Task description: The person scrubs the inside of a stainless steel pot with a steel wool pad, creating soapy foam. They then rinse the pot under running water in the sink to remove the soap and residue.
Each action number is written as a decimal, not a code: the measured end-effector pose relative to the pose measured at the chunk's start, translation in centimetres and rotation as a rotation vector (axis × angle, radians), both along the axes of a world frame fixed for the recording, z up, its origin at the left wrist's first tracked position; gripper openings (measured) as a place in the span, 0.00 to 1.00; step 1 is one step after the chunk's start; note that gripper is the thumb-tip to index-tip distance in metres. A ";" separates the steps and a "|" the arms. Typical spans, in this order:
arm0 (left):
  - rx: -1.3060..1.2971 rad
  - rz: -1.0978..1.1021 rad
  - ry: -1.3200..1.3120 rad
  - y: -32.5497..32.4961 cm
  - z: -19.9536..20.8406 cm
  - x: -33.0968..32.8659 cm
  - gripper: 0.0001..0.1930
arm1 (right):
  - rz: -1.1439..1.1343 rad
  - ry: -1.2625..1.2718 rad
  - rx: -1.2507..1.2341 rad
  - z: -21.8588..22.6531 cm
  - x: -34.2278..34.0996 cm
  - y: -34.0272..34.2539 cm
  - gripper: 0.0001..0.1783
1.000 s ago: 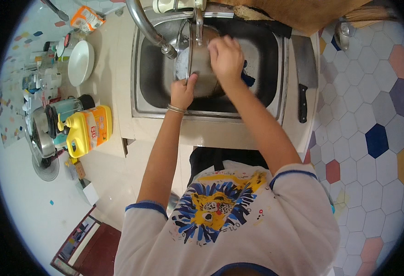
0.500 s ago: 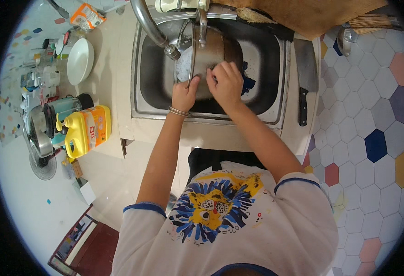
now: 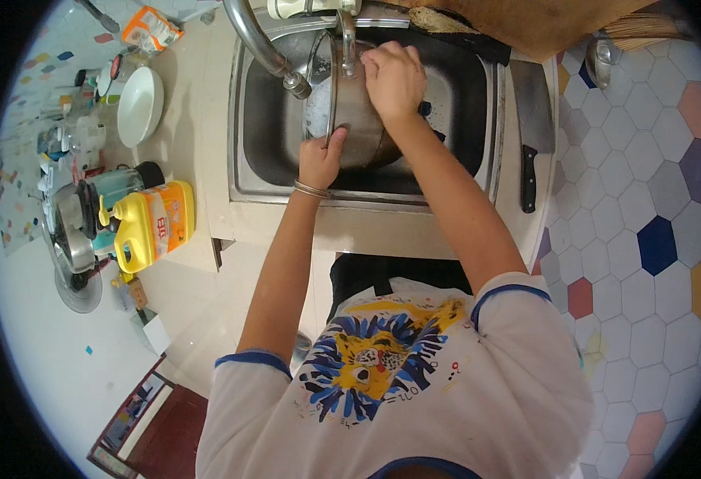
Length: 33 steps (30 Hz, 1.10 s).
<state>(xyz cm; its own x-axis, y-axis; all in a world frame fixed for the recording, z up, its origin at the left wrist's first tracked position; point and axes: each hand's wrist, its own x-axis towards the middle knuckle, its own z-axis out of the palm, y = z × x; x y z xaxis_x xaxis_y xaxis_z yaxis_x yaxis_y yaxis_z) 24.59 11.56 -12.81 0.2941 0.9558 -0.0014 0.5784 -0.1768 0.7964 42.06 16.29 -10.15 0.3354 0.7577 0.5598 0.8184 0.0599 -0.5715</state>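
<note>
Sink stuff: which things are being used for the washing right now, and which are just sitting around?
In use:
- metal pot, tipped on its side in the sink
- left hand, grip on the pot's rim
- right hand, on the pot's outside
- tap, over the pot

Lying about:
- cleaver on the right counter
- white bowl
- yellow jug

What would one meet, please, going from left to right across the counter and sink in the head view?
Yellow detergent jug → white bowl → curved faucet spout → left hand on the steel pot → right hand → cleaver on the sink's right ledge → hexagon-tiled floor.
</note>
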 end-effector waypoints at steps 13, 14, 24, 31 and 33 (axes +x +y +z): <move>0.073 -0.010 0.012 -0.2 -0.6 -0.1 0.28 | 0.070 -0.122 0.080 -0.7 -0.3 -2.6 0.05; 0.088 -0.023 0.002 -0.2 -0.4 -0.2 0.28 | 0.103 -0.074 0.037 -0.2 -0.7 -4.6 0.05; 0.047 -0.005 0.020 -0.1 -0.3 -0.3 0.27 | 0.128 -0.087 0.013 0.2 -0.9 -4.6 0.09; -0.011 0.009 0.043 -0.2 0.6 0.2 0.27 | 0.041 -0.030 -0.038 -0.6 1.2 0.3 0.05; 0.011 0.012 0.041 0.0 0.7 0.1 0.27 | 0.025 -0.039 0.003 -1.0 0.4 -0.9 0.04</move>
